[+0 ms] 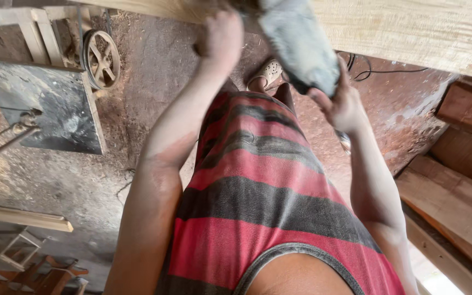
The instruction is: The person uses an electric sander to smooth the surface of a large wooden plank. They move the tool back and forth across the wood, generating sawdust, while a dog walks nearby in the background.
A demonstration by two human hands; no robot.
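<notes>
A dusty grey hand-held power tool point(299, 46) rests against a pale wooden plank point(411, 30) that runs across the top of the view. My right hand point(342, 104) grips the tool's rear end. My left hand point(222, 35) is closed at the tool's front, by the plank's edge; what it grips is blurred and partly cut off. Both arms reach forward over my red and grey striped top point(263, 191).
My sandalled foot point(269, 74) stands on a sawdust-covered floor. A machine with a dark metal table point(45, 106) and a spoked pulley wheel point(102, 59) is at the left. Thick timber boards point(454, 202) lie stacked at the right. A black cable point(381, 71) runs under the plank.
</notes>
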